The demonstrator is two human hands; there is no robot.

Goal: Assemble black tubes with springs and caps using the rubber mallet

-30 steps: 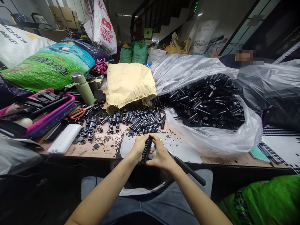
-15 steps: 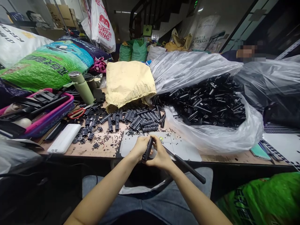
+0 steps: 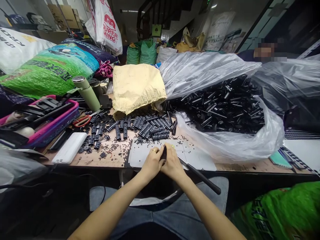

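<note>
The person's left hand (image 3: 151,163) and right hand (image 3: 173,163) meet, fingers curled closely around a dark piece (image 3: 164,154), mostly hidden between them, above the near edge of a gray sheet (image 3: 140,156). Just beside the right hand, a black-handled rod (image 3: 205,181) slants past the table edge. Beyond the sheet lie black-and-white studded cylinders (image 3: 160,134); farther right, a clear plastic bag (image 3: 271,143) holds many black parts (image 3: 222,108).
</note>
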